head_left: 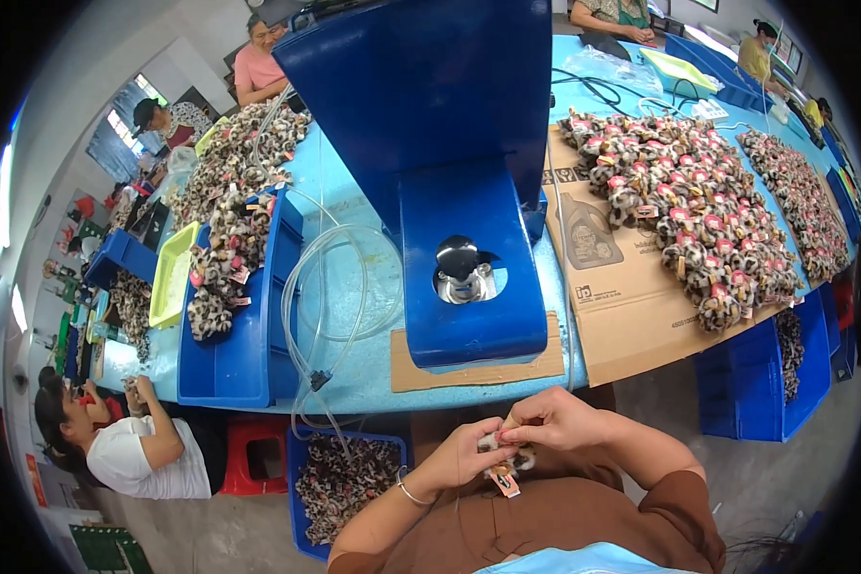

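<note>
Cream-and-dark-brown fuzzy plush makes up the small piece (pixel 523 459) pinched between the fingertips of the left hand (pixel 467 452) and the right hand (pixel 553 421), just short of the table's near edge and above the lap; an orange-and-white tag (pixel 509 486) hangs from it. A thin silver bracelet (pixel 414 490) circles the left wrist. The surface ahead is a light-blue worktable (pixel 364 306), in a pale-walled workroom with a grey floor (pixel 225 536). A tall blue metal machine (pixel 474 206) stands on it over a brown cardboard strip (pixel 399 378), blocking the view of the table's middle; its round opening shows a shiny metal fitting (pixel 465 279). Loops of clear plastic tubing (pixel 301 316) lie to its left, beside a long blue plastic bin (pixel 225 373) partly heaped with similar plush and a yellow-green shallow tray (pixel 170 277). To the right, a flat brown cardboard sheet (pixel 631 340) bears a broad plush heap (pixel 689 220). Counted, there are two hands, one held piece, one machine, two spread heaps at right, one red plastic stool (pixel 258 457) and at least four other people, the nearest in a white shirt (pixel 158 454); the heaped pieces are too many to count.
</note>
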Demonstrator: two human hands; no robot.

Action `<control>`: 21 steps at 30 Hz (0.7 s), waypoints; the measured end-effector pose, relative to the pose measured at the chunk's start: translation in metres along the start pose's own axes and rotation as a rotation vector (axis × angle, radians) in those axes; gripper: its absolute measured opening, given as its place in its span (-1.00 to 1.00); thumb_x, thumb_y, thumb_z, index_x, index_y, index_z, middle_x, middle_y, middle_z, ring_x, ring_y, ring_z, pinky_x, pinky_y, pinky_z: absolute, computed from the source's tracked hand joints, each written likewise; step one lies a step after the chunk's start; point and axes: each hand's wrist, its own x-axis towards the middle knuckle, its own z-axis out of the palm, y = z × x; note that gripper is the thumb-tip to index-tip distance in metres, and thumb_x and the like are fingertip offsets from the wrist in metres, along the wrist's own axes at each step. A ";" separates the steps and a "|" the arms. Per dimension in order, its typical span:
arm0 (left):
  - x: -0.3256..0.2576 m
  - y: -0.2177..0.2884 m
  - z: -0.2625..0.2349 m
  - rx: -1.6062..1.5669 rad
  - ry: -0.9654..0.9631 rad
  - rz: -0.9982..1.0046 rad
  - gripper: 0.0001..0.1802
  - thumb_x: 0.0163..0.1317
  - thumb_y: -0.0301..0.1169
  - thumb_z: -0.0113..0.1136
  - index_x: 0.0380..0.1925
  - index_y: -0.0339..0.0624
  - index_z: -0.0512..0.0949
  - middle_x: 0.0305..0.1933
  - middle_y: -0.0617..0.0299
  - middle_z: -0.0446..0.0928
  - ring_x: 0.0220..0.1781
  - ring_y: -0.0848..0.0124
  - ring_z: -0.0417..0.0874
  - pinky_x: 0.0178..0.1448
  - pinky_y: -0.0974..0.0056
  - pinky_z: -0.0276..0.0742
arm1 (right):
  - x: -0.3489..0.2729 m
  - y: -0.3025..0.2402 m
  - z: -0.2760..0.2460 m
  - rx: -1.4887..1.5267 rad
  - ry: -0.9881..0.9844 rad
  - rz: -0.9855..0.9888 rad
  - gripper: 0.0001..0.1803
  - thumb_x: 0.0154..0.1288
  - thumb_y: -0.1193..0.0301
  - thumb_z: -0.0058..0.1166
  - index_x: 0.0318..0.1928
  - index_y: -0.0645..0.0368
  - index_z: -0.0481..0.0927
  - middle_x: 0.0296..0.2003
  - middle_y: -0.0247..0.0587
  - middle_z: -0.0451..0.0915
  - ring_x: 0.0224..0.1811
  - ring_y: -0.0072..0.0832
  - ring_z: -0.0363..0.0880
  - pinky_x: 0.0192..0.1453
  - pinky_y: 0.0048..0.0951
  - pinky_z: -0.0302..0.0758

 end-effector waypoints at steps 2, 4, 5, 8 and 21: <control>-0.003 0.000 0.000 -0.172 0.009 0.031 -0.83 0.27 -0.39 0.19 -0.22 -0.24 0.52 -0.32 0.39 0.52 -0.24 0.64 0.49 -0.13 0.48 0.42 | 0.003 -0.001 -0.004 0.049 -0.019 0.044 -0.81 0.27 0.35 0.19 -0.34 0.25 0.67 -0.52 -0.26 0.61 -0.48 -0.66 0.46 -0.40 -0.57 0.39; -0.005 0.000 0.000 -0.194 0.095 0.037 -0.84 0.29 -0.39 0.17 -0.21 -0.24 0.53 -0.31 0.40 0.53 -0.23 0.65 0.49 -0.12 0.49 0.41 | 0.008 -0.006 -0.007 0.074 0.003 0.063 -0.79 0.31 0.37 0.13 -0.34 0.29 0.64 -0.50 -0.22 0.61 -0.45 -0.63 0.50 -0.39 -0.54 0.42; -0.004 0.001 0.000 -0.211 0.172 0.046 -0.84 0.31 -0.39 0.15 -0.20 -0.24 0.54 -0.31 0.40 0.53 -0.22 0.65 0.49 -0.11 0.49 0.41 | 0.011 -0.002 -0.001 0.165 0.094 0.147 -0.82 0.21 0.38 0.22 -0.30 0.26 0.63 -0.53 -0.23 0.54 -0.51 -0.56 0.48 -0.42 -0.53 0.41; 0.004 0.012 -0.001 -0.333 0.415 0.164 -0.82 0.30 -0.41 0.15 -0.18 -0.26 0.59 -0.36 0.41 0.54 -0.36 0.67 0.48 -0.31 0.52 0.40 | 0.015 -0.026 0.009 -0.454 0.488 -0.148 -0.75 0.07 0.38 0.32 -0.25 0.22 0.60 -0.55 -0.23 0.43 -0.57 -0.43 0.43 -0.45 -0.48 0.40; 0.026 0.059 0.005 -0.472 0.591 0.325 -0.84 0.20 -0.44 0.25 -0.32 -0.34 0.63 -0.43 0.33 0.58 -0.44 0.64 0.51 -0.37 0.51 0.44 | 0.026 -0.018 0.024 -0.582 0.756 -0.404 -0.72 -0.03 0.54 0.33 -0.24 0.22 0.58 -0.38 -0.11 0.47 -0.47 -0.26 0.50 -0.46 -0.35 0.44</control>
